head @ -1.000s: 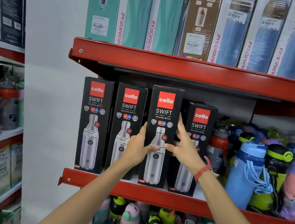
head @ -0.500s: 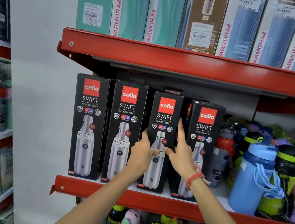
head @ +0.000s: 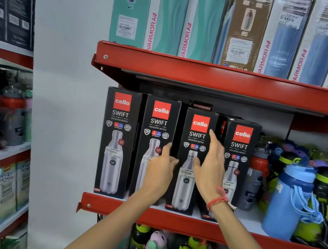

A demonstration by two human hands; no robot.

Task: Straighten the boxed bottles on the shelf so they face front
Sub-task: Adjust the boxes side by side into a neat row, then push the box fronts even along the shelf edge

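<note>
Four black "cello SWIFT" bottle boxes stand in a row on the middle red shelf, all face front. The first box and second box are taller. The third box stands upright on the shelf, set slightly back. My left hand is at its left edge, fingertips touching, and covers the lower half of the second box. My right hand lies open against its right edge, thumb on the front, a red thread on the wrist. The fourth box is turned a little to the right.
Loose bottles crowd the shelf right of the boxes, a blue bottle nearest. Tall Varmora boxes fill the upper shelf. Colourful bottles sit on the shelf below. Another shelf unit stands at left past a white wall.
The third box, held forward in both hands a second ago, went back into the row and stands on the shelf. My fingers have loosened from it and spread.
</note>
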